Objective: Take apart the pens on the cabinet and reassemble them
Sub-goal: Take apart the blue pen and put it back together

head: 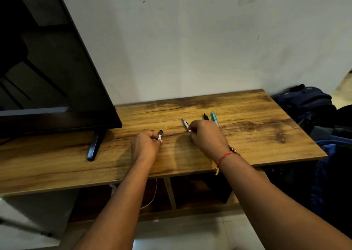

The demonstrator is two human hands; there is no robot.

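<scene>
Four pens or pen pieces sit near the middle of the wooden cabinet [257, 131], toward its right half. The left hand [146, 145] has its fingers curled round a short white piece with a black tip [160, 134], which sticks up out of the fist just above the cabinet top. It is too small to tell whether it is a cap or part of a barrel.

Just to its right, the right hand [206, 137] pinches the near end of a white and grey pen [185, 125] between thumb and fingertips. The pen's far end points away toward the wall, and its body lies low over the wood. Whether it touches the surface cannot be told.

Beyond the right hand's knuckles, a black pen [205, 116] and a teal pen [214, 118] lie side by side on the cabinet, close together, their near ends hidden behind the hand. A red thread bracelet [224, 156] circles the right wrist.

On the left part of the cabinet stands a dark television [47, 68], one black foot [94, 146] resting on the wood to the left of the left hand. A pale wall [190, 40] rises behind. Under the top are open compartments [200, 190], with a white cable [153, 196] hanging in the left one. A dark blue backpack [304, 101] lies on the floor past the cabinet's right end.
</scene>
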